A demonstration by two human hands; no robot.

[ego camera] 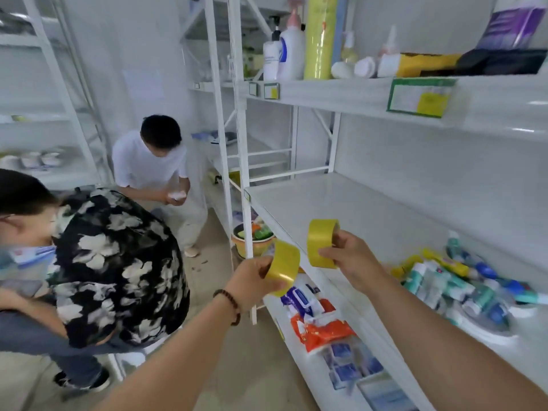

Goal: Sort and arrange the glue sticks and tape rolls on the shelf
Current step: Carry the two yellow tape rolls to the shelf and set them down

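Both forearms reach in from the bottom of the view, the left one wearing a dark bead bracelet (229, 304) at the wrist. Each hand carries its own roll. The left hand (252, 280) has its grip clamped on a yellow tape roll (283, 266), fingers hooked into the core and thumb beneath the outer band. The right hand (351, 259) has its grip closed on a second yellow tape roll (321, 243), thumb on the outer face and fingers curled over the far rim. Both rolls hang in the air just off the front edge of the middle shelf (341, 203), near one another but not touching, the right-hand roll a little higher.

Farther right on that shelf lies a loose heap of glue sticks (462, 284), in blue, teal and yellow tubes (their print is too blurred to read). Below, the lower shelf (305, 369) holds orange, blue and white packets (323, 327), also unreadable. The top shelf (341, 93) carries pump bottles (292, 48), a yellow-green roll and green-framed price tags (419, 97) with yellow squares, the writing illegible.

To the left, a person in a black-and-white floral shirt (118, 262) bends forward, and a person in a white T-shirt (142, 164) stands behind, holding something small and white.
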